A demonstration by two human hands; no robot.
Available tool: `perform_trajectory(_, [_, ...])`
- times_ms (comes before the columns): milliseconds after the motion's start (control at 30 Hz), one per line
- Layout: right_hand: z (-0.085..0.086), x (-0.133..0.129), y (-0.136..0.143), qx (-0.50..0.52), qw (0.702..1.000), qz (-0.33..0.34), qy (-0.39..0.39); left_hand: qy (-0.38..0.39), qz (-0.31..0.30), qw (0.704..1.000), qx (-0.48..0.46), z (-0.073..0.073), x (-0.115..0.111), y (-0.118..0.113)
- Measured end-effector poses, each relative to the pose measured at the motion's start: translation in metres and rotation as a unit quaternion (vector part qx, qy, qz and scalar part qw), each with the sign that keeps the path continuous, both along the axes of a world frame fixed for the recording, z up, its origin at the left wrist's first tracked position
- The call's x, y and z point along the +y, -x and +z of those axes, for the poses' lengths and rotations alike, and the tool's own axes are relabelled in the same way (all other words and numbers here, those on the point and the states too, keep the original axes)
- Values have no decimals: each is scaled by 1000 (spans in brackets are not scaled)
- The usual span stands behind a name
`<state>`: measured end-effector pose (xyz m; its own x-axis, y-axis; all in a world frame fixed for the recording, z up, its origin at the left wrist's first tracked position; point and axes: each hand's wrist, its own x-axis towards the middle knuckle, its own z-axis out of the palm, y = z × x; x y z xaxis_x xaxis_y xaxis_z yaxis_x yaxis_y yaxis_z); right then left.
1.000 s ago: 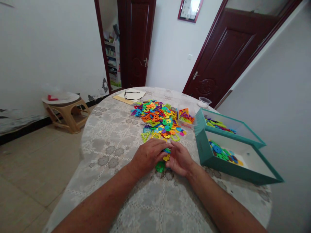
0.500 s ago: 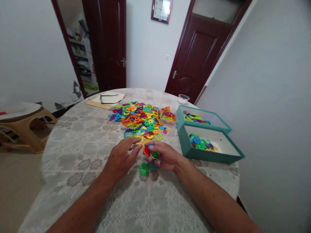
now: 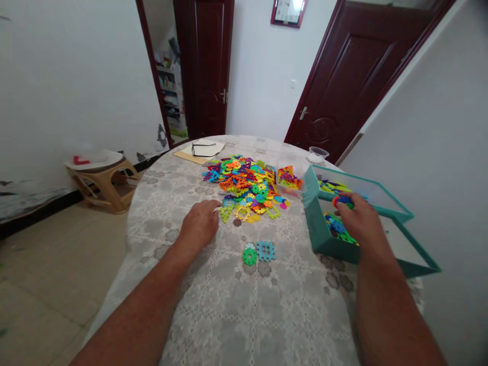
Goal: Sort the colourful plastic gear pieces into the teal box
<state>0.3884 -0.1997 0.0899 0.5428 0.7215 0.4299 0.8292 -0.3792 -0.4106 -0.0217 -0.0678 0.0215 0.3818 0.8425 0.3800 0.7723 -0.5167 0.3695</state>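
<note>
My right hand (image 3: 360, 218) is over the front green box (image 3: 314, 226), its fingers closed on several round pieces (image 3: 345, 202), blue and red among them. Below it in that box lie blue and green discs (image 3: 337, 226). My left hand (image 3: 200, 222) rests at the near left edge of the colourful pile (image 3: 244, 180), fingers curled beside a yellow-green triangle (image 3: 226, 213); what they hold, if anything, is too small to name. Nearer to me on the cloth lie a green disc (image 3: 249, 256) and a light blue square (image 3: 266, 250), side by side.
Behind the front box is a second green box (image 3: 392, 201) with long pieces. A clear tub (image 3: 290, 179) of orange and yellow pieces stands beside the pile. Glasses (image 3: 204, 150) lie on papers at the back left, and a small clear bowl (image 3: 318, 154) sits at the back right.
My right hand has moved right, from the table's middle to over the front box, with the round pieces. My left hand has parted from it and its fingers have curled. The view has turned left.
</note>
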Motion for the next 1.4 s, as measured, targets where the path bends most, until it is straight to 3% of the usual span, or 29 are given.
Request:
perform_trajectory(133, [-9, -4, -12, -86, 989, -106, 55, 13, -10, 999, 28, -3, -1, -1])
perform_trajectory(300, [-7, -8, 0, -161, 977, -131, 45, 24, -87, 995, 52, -8, -3, -8])
perform_trajectory(433, [-5, -8, 9, -191, 971, -138, 38, 17, -98, 993, 66, -12, -6, -14])
perform_trajectory(533, [-3, -1, 23, -183, 982, -53, -11, 25, -85, 992, 86, -10, -7, -15])
perform_trajectory(600, [-3, 4, 39, -150, 987, 55, -32, 32, -71, 992, 100, -7, -8, -14])
perform_trajectory(667, [-4, 6, 62, -86, 979, 183, -5, 37, -72, 990, 118, -2, -10, -13])
perform_trajectory(767, [-10, 2, 98, 19, 926, 360, 115, 44, -105, 981, 154, 7, -18, -12])
perform_trajectory(833, [-16, -2, 119, 45, 886, 423, 186, 52, -125, 978, 161, 13, -24, -11])
perform_trajectory(900, [-22, -5, 135, 30, 868, 436, 237, 67, -143, 977, 142, 17, -28, -11])
perform_trajectory(1000, [-28, -4, 148, -9, 866, 414, 281, 97, -185, 975, 75, 17, -31, -8])
perform_trajectory(1133, [-36, 2, 147, -1, 868, 418, 269, 115, -221, 968, -12, 6, -27, -7])
perform_trajectory(1400, [-49, 10, 142, 16, 878, 414, 241, 70, -196, 974, -89, -3, -21, -16])
